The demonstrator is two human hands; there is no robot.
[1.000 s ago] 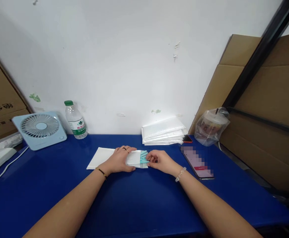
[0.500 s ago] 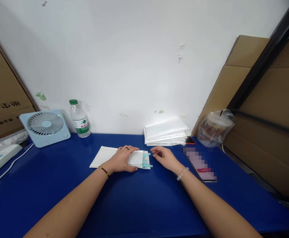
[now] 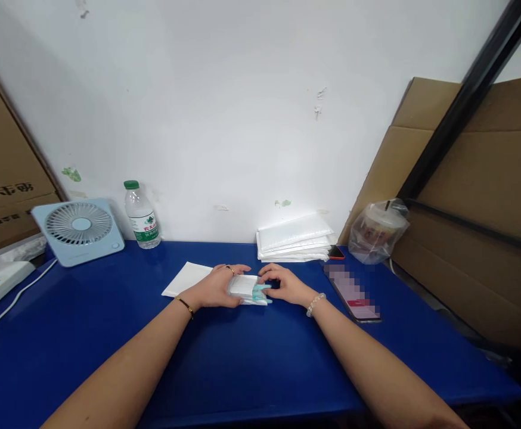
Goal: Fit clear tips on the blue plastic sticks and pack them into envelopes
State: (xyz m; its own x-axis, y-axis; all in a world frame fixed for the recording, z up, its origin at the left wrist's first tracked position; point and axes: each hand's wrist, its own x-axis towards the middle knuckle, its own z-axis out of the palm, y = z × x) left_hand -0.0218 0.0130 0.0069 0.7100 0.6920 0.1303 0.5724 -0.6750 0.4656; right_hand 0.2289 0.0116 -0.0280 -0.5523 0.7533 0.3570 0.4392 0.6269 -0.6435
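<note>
The right hand (image 3: 290,287) has closed in on the teal strips (image 3: 259,293), fingers narrow; I cannot tell whether it grips. The left hand (image 3: 212,288) holds the clear pouch (image 3: 243,285).

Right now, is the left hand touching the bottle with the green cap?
No, the left hand is on the white packet, and the bottle stands near the fan.

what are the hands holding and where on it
Left hand: the small packet, by its left end. Right hand: at the teal pieces; grip unclear.
</note>
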